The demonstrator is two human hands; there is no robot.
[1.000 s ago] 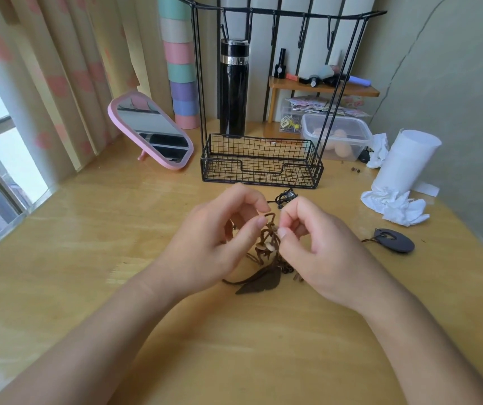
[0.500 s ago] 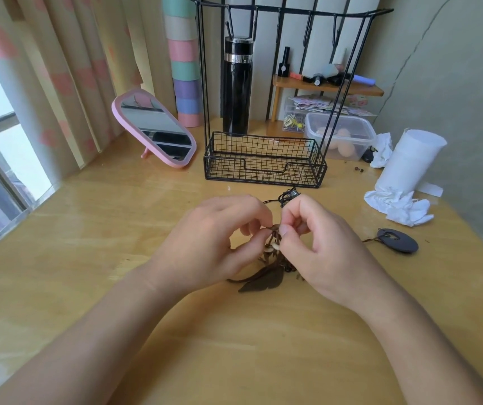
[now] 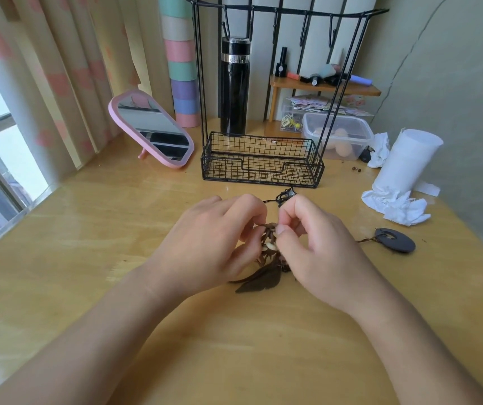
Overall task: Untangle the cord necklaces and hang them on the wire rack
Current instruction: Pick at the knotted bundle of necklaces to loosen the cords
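A tangle of brown cord necklaces (image 3: 269,247) with pale beads and a dark feather pendant (image 3: 259,283) lies on the wooden table (image 3: 117,229) between my hands. My left hand (image 3: 211,247) and my right hand (image 3: 316,247) both pinch the cords at the top of the knot, fingertips almost touching. A black cord clump (image 3: 286,196) pokes out behind my right hand. A dark oval pendant (image 3: 395,244) on a brown cord lies to the right, apart from the tangle. The black wire rack (image 3: 260,162) stands behind, its hooks bare.
A pink mirror (image 3: 152,130) leans at the back left. A black flask (image 3: 234,86) stands behind the rack. At the right are a clear plastic box (image 3: 339,135), a white paper roll (image 3: 406,162) and crumpled tissues (image 3: 395,206). Curtains and a window line the left side.
Both hands have lowered slightly and closed tighter on the knot, fingertips working the cords. The tangle stays in the same spot on the table.
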